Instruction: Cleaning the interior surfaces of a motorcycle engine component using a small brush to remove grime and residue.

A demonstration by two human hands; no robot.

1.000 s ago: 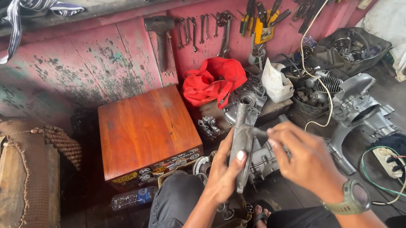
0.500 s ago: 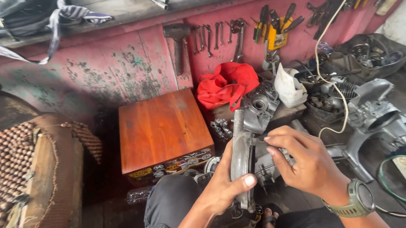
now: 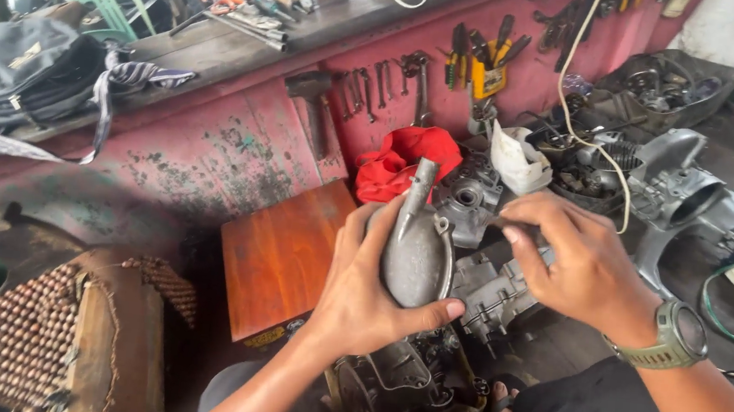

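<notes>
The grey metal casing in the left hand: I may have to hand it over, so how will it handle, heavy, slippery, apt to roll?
The casing looks like cast metal, so probably stiff and fairly heavy for its size. Its smooth, rounded, dull surface may be greasy, hence perhaps slippery; the left hand wraps it fully. Its bulging pear shape with a narrow neck suggests it would rock or roll if laid down.
</notes>
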